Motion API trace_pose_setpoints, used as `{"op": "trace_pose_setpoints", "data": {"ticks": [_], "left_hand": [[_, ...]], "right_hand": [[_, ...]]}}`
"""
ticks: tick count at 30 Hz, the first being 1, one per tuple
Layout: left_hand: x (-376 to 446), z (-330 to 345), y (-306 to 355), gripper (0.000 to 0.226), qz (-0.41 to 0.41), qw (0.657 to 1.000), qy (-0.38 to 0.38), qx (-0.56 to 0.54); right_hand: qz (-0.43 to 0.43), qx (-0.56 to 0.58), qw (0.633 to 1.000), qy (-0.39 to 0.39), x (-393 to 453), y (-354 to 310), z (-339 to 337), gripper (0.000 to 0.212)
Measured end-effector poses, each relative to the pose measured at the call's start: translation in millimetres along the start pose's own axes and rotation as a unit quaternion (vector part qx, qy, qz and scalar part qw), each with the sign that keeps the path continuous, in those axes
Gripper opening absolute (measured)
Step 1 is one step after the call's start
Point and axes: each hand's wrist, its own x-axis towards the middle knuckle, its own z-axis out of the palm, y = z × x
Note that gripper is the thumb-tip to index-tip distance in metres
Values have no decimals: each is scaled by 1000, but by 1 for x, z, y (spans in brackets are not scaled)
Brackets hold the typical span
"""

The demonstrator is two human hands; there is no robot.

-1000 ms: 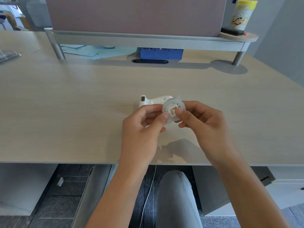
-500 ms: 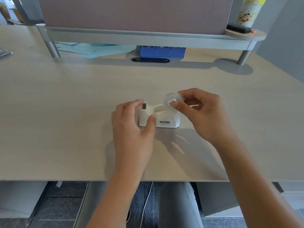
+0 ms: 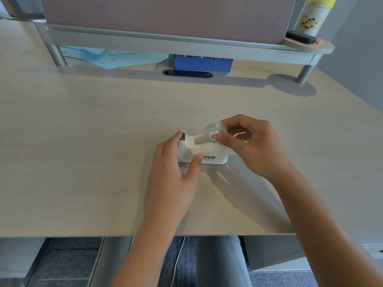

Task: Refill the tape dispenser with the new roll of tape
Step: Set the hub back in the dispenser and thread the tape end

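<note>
A white plastic tape dispenser [image 3: 204, 151] marked VIVID sits upright on the desk; a clear tape roll [image 3: 211, 131] hovers tilted at its two o'clock.

Bright, even daylight; soft shadows fall under the hands [image 3: 172, 179], and wide-angle distortion bends the slightly blurred edges.

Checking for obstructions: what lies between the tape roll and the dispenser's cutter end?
In the head view, only the dispenser's open, empty slot; the tape roll, pinched in the right hand, sits above its rear end.
</note>
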Motion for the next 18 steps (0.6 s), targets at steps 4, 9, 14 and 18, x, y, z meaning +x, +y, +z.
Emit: {"op": "trace_pose_setpoints", "data": {"ticks": [4, 9, 14, 18], "left_hand": [[0, 1, -2, 54, 3, 1000, 2, 5], [0, 2, -3, 55, 7, 1000, -4, 14], [0, 2, -4, 55, 8, 1000, -4, 19], [-1, 2, -4, 55, 8, 1000, -2, 12]], "right_hand": [[-13, 0, 1000, -12, -2, 1, 2, 15], [-22, -21, 999, -13, -1, 2, 2, 10], [-12, -8, 1000, -18, 1, 1, 1, 10], [-13, -18, 1000, -21, 4, -1, 1, 7]]}}
